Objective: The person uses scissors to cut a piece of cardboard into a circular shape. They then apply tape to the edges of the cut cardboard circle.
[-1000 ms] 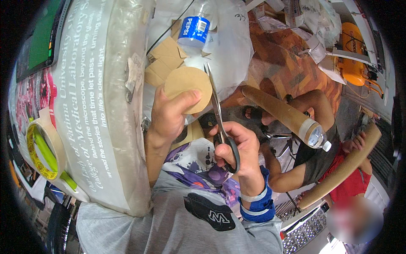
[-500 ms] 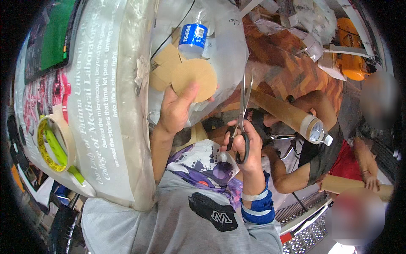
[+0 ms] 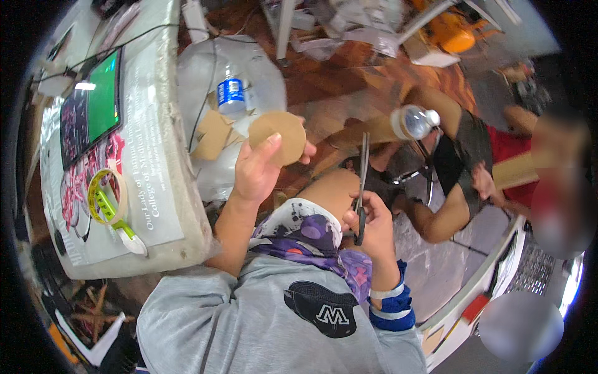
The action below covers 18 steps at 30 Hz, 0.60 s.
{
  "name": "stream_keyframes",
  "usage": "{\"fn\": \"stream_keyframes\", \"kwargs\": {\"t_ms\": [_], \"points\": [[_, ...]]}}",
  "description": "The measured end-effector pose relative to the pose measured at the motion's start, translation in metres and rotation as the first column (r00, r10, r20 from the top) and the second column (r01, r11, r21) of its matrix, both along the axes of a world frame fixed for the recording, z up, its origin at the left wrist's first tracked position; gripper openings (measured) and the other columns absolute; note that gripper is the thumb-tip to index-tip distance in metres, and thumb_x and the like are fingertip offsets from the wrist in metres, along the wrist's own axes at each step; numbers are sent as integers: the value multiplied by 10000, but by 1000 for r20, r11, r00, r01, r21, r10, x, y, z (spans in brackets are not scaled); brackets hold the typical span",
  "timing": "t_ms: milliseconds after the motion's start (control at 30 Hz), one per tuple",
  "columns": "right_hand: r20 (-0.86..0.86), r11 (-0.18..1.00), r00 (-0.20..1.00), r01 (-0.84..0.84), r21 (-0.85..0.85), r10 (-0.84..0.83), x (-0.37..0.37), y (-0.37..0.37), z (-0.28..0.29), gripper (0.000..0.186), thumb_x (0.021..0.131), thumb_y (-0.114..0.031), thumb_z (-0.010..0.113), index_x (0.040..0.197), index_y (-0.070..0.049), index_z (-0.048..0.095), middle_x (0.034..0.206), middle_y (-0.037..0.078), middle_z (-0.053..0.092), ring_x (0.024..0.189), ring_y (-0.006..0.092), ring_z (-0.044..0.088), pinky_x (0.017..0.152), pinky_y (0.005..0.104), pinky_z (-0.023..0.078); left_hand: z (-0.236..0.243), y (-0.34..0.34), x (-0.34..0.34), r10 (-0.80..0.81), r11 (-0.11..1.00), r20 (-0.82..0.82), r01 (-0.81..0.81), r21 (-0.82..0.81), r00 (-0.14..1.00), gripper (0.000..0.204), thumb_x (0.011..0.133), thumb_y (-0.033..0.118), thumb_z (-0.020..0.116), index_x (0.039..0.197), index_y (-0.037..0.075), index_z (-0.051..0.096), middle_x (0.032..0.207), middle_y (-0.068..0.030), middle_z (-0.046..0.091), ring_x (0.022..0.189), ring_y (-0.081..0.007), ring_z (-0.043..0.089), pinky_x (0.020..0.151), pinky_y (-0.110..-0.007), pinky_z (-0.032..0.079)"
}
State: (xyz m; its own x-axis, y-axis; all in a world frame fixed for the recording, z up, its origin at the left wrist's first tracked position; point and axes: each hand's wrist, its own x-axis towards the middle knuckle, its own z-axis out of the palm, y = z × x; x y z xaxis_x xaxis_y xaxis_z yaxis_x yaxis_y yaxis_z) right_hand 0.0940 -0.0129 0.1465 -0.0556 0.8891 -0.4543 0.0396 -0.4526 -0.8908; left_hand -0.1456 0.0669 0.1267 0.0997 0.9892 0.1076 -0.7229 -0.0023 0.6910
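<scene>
Cardboard disc (image 3: 278,138), which I see just above and left of frame centre, is pinched between thumb and fingers of the left hand (image 3: 257,171), while the right hand (image 3: 374,227) grips black-handled scissors (image 3: 363,171) right of centre.

One head-worn fisheye looks down at the near hands (image 3: 256,174), rim seemingly blurred.

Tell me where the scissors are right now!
In the head view, the scissors are just right of centre, held in the person's right hand, to the right of the round cardboard piece in the left hand.
</scene>
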Motion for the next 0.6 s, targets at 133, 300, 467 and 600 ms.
{"fn": "stream_keyframes", "kwargs": {"t_ms": [133,300,467,600], "points": [[-127,961,967,-194,197,221,6,-16,31,542,768,-218,849,1180,22,591,848,2,607,775,79,572,689,231,463,50,-31,29,-194,975,-92,182,-130,977,332,962,196,505,1149,-74,559,906,-209,679,806,-269,677,734,-381,543],[-312,962,917,-199,188,250,-4,-33,41,549,760,-272,856,1153,22,609,845,3,616,728,65,574,639,216,462,75,-54,39,-149,981,-157,125,-151,976,307,951,190,511,1107,-66,575,841,-201,691,712,-247,678,663,-352,557],[-328,941,889,-258,219,320,-35,-22,31,487,782,-226,837,1144,13,617,801,6,610,609,69,561,510,208,440,68,-70,12,21,978,-143,-50,-205,990,279,933,160,500,1072,-65,589,829,-195,693,653,-230,670,607,-326,559],[-157,878,871,-432,205,466,-59,-3,31,445,788,-211,831,1121,8,632,730,4,608,542,67,542,477,203,419,49,-78,-20,129,955,-206,-178,-237,970,259,923,143,491,1043,-60,600,821,-197,692,634,-231,664,596,-330,555]]}}
